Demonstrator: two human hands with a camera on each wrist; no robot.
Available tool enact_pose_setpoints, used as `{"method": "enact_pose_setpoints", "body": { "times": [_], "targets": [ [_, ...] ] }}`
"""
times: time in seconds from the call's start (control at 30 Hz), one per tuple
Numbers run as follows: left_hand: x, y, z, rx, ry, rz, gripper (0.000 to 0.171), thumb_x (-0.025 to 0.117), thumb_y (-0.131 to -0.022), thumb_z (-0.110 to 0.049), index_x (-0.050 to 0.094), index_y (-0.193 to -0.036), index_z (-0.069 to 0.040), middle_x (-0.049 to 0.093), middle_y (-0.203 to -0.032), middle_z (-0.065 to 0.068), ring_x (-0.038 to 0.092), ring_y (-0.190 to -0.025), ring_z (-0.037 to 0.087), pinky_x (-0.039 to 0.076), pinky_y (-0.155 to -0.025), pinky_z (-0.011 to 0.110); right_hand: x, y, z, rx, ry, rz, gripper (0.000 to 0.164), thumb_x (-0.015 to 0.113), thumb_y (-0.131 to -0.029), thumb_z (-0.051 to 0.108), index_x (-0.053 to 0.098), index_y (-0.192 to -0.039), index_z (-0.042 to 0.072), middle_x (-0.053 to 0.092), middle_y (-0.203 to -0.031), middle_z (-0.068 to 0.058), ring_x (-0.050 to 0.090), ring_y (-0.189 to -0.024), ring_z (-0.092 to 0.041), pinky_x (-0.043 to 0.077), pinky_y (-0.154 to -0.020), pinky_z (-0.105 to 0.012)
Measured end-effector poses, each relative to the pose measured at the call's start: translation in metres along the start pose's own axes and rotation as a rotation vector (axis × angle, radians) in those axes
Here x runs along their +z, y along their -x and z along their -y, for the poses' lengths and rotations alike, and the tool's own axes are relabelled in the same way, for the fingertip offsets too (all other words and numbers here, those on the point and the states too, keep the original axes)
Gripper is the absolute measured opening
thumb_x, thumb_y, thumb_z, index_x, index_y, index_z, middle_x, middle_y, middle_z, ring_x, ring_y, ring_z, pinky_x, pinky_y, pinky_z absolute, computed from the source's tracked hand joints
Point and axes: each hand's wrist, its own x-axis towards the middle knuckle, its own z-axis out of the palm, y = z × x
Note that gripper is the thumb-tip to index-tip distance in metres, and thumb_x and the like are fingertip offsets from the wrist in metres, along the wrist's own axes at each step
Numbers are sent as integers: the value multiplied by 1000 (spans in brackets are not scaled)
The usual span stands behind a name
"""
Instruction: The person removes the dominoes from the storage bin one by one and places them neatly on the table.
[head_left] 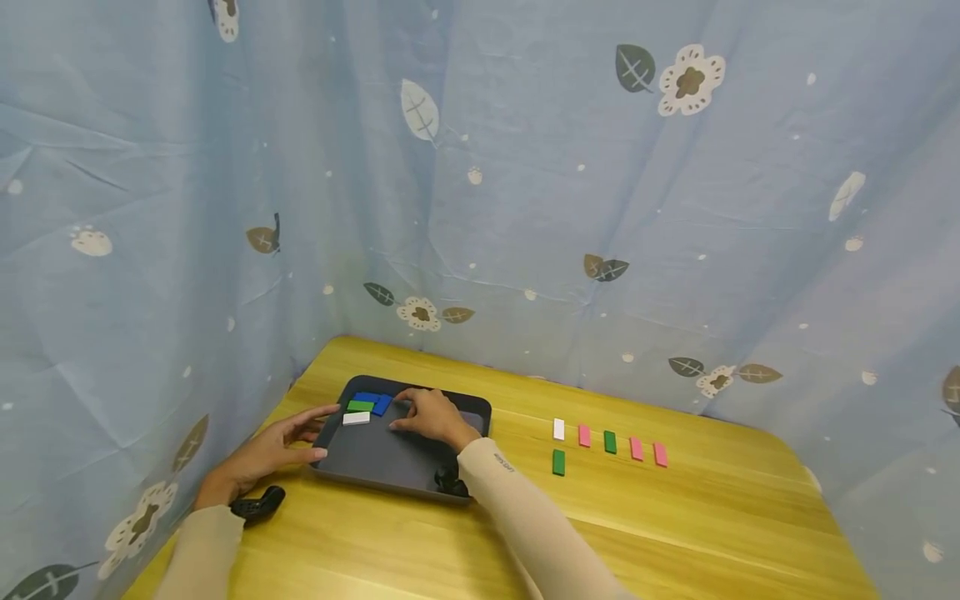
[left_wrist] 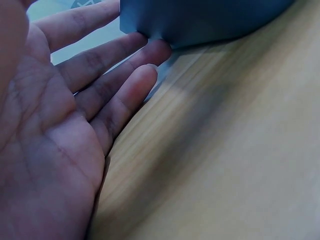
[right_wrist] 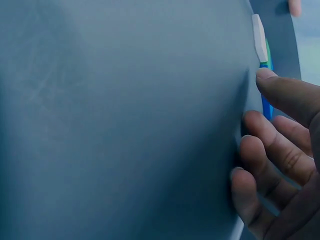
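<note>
A dark grey tray (head_left: 375,461) stands at the left of the table. In its back left corner lie blue tiles (head_left: 382,406), a green tile (head_left: 360,407) and a white tile (head_left: 356,418), close together. My right hand (head_left: 433,414) is over the tray, just right of the blue tiles, with thumb and forefinger apart and nothing between them. The right wrist view shows its fingers loosely bent near the tray floor, the thumb overlapping a blue tile. My left hand (head_left: 281,443) is at the tray's left side, fingers extended, the fingertips (left_wrist: 159,50) right at the tray wall.
Right of the tray, a row on the wooden table (head_left: 675,517) has a white tile (head_left: 558,429), pink tiles (head_left: 584,436) and a green tile (head_left: 610,442). Another green tile (head_left: 558,462) lies in front of the white one. A blue patterned curtain (head_left: 525,208) hangs behind and at the left.
</note>
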Motion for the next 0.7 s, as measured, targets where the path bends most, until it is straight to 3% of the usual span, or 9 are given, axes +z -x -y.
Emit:
{"method": "enact_pose_setpoints", "body": {
  "times": [0.3,0.7],
  "targets": [
    [0,1,-4,17,0,-1,68,69,-101,-17,39,-160,-28,36,-160,15,40,-136,44,42,-102,57,7,-12,3,25,26,-31,55,83,-90,34,66,-138,15,63,-74,11,57,-63,-3,47,-56,-24],
    [2,2,-5,41,25,1,71,72,-99,-15,39,-160,-26,39,-159,12,43,-133,40,42,-101,54,19,-25,10,71,36,-58,48,84,-87,41,71,-128,19,65,-79,14,59,-69,-2,50,-62,-27]
  ]
}}
